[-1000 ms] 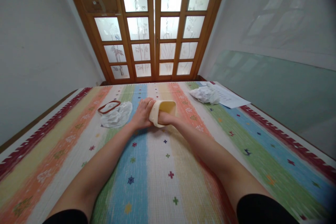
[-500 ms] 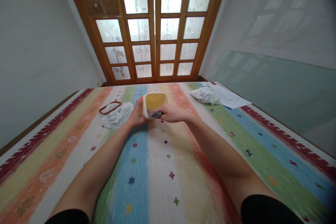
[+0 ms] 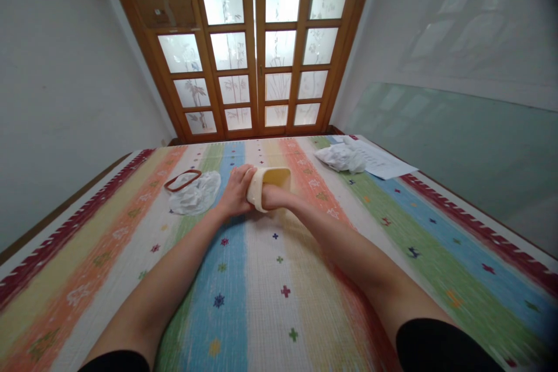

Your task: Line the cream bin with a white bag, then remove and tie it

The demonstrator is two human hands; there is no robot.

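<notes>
A pale yellow, square-mouthed plastic container [image 3: 276, 176] is tilted above the striped tablecloth, its opening turned toward me and to the right. My left hand [image 3: 238, 192] grips it from the left side, with fingers wrapped over its outer wall. My right hand [image 3: 272, 197] reaches inside the opening, so its fingers are hidden by the rim. The grey cloth that this hand held half a second ago is out of sight inside the container.
A crumpled white plastic bag [image 3: 198, 195] lies to the left, with a reddish-brown loop [image 3: 169, 187] resting partly on it. Farther right are another white bag [image 3: 342, 158] and printed paper sheets [image 3: 386, 164]. The striped tablecloth [image 3: 261, 302] covers the table. Wooden glass-paned doors [image 3: 257, 70] stand behind.
The container has turned and shifted slightly right and toward me. My right hand has pushed deeper into it with the grey cloth, which no longer shows.
</notes>
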